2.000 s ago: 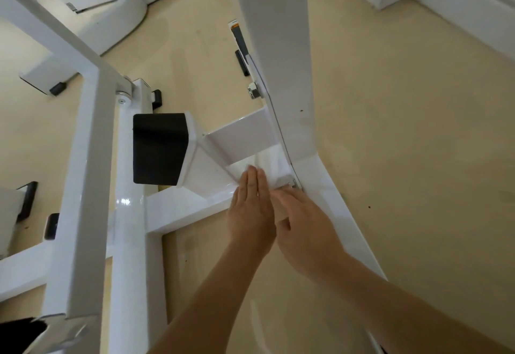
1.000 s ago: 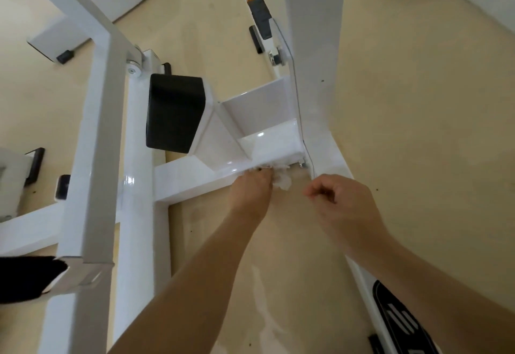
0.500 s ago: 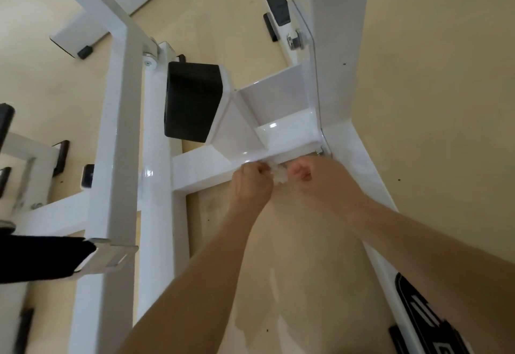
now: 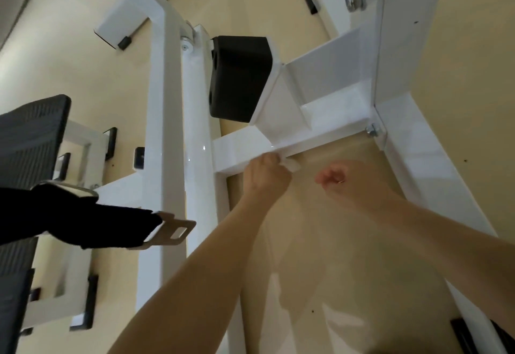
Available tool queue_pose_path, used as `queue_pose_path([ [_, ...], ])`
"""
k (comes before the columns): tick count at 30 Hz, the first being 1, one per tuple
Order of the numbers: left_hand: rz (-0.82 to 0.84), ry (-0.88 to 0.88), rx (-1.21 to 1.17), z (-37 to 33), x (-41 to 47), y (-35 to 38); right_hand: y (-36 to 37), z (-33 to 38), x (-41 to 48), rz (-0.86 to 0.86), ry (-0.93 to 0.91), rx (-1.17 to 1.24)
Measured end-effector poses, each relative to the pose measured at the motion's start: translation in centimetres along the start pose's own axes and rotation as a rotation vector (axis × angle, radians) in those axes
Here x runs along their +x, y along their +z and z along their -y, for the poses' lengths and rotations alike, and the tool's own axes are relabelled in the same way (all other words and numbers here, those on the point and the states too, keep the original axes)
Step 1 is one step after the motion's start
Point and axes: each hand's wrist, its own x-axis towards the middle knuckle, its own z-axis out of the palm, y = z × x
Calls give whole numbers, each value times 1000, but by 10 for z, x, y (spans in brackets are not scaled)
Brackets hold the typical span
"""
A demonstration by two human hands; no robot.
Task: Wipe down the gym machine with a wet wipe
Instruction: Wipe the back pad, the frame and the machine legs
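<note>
- The left hand (image 4: pixel 267 172) is curled into a fist around a crumpled white wet wipe (image 4: pixel 290 164), and a corner of the wipe sticks out to the right of the knuckles.
- The wipe and knuckles press against the near edge of the gym machine's white crossbeam (image 4: pixel 245 149), about halfway along it.
- The right hand (image 4: pixel 334 180) is just right of the wipe and apart from it, over the floor. Its fingers are curled tight and seem to hold nothing, though the hand is blurred.
- A black pad (image 4: pixel 239 79) is mounted on the frame beyond the crossbeam.
- A bolt (image 4: pixel 372 130) sits at the right end of the beam, where it meets the white upright post (image 4: pixel 404 33).
- At the near left, a black strap with a metal buckle (image 4: pixel 174 231) hangs across a white frame tube.
- The beige floor (image 4: pixel 462 80) shows shiny wet streaks between the forearms.
</note>
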Motion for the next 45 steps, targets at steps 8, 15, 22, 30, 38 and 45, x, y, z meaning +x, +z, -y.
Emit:
queue_pose_path([
  [8,-272,-76,-247,14,4,-8,-8,-4,-4,-30,35,64],
  [15,-279,420,5,21,19,13,3,5,-6,18,54,33],
  [22,-170,122,508,74,46,-6,4,10,-10,-9,110,-2],
  [30,-240,125,412,96,20,-1,8,13,-16,-14,129,26],
  [38,-174,-16,359,102,-39,11,28,31,-35,76,100,17],
  [45,-3,107,610,117,-96,9,59,40,-57,170,136,75],
])
